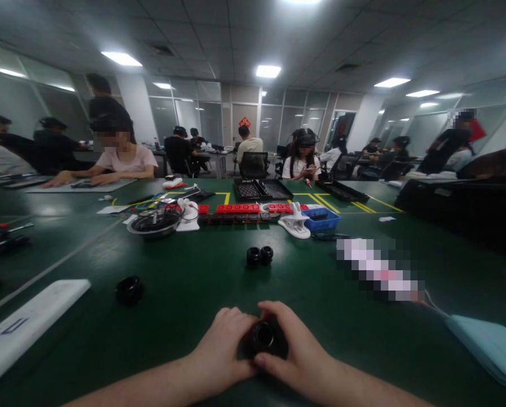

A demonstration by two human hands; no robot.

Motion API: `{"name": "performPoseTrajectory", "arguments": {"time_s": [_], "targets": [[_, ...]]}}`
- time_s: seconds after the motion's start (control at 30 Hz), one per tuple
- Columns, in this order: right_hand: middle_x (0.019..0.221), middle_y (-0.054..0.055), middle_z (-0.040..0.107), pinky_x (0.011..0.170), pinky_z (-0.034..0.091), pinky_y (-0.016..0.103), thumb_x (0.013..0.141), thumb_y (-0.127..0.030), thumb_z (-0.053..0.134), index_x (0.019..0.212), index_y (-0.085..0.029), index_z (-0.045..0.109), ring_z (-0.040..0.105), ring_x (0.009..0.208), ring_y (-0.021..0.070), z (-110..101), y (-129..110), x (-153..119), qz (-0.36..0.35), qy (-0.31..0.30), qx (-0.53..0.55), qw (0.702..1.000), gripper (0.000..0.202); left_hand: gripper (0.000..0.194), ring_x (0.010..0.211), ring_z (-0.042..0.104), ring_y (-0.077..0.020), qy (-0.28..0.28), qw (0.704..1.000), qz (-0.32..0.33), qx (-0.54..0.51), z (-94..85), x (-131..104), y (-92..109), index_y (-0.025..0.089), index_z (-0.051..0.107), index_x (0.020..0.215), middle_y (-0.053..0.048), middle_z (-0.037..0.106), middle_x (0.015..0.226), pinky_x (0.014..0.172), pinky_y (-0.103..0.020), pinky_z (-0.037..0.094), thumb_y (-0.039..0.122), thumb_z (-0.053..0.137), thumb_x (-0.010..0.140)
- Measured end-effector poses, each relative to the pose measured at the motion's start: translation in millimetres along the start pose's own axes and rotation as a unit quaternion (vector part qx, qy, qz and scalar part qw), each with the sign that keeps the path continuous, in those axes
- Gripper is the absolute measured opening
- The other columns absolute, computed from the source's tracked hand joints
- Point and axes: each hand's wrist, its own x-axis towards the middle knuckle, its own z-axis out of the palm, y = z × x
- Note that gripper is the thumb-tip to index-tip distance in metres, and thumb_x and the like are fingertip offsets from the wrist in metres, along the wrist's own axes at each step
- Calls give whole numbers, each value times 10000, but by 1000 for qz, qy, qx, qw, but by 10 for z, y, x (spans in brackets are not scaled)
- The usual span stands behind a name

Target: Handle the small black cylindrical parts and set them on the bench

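- White bar (36, 319): lying well out to the left of the left hand's (221, 347) fingers.
- Single black collar (129, 290): on the green table (185, 282), apart from those fingers, ahead and to the left.
- Left hand: fingers curled in along the left side of the worked piece, thumb low on the near side.
- Worked piece, a black ring (262, 337): between the two hands' fingers, its opening showing upward. Gripped from both sides; underside contact hidden.
- Two black rings, the left one (253, 257) and the right one (267, 255): side by side, straight ahead beyond the fingertips.
- Right hand (297, 345): index around the far side, thumb on the near.
- Pale blue pouch (488, 347): well right of the right fingers.

Handling note: even pressure from both sides should suit best, fingertips off the opening.
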Motion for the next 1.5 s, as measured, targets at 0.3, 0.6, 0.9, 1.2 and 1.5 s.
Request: {"name": "performPoseTrajectory", "arguments": {"time_s": [0.3,0.6,0.9,1.2,1.5], "targets": [[1254,127,444,972,347,446,630,-82,547,1262,-185,301,435,1149,265,-74,-59,-26,-64,-19,23,998,686,342,817,473,-214,-7,1000,-10,-7,4,-4,-19,188,565,932,-21,562,886,739,-327,348,361,695,668],[1082,75,535,880,430,384,625,-104,597,1133,-203,426,527,994,227,-14,-28,-7,-20,11,23,999,545,287,799,475,-203,-13,1000,-12,-1,-15,8,4,202,562,916,-9,563,867,717,-308,354,281,673,664],[1201,125,463,935,379,422,609,-204,687,1222,-164,363,461,1093,266,-14,-22,-2,-14,-5,12,1000,695,342,829,484,-211,-11,1000,-4,-10,11,8,-30,194,565,933,-17,575,903,768,-331,349,381,685,673],[1210,117,489,955,374,425,609,-52,512,1245,-188,343,473,1116,245,-59,-42,-26,-65,-32,51,996,671,387,846,473,-220,-10,1000,-7,-7,9,-1,-33,204,545,1003,-26,564,931,777,-338,349,329,680,663],[1130,105,523,907,419,405,604,-156,686,1179,-166,418,513,1031,243,17,7,10,5,3,29,1000,634,303,798,473,-214,-13,1000,-3,1,6,15,-19,185,563,907,-20,564,865,725,-321,354,330,680,667]]}}
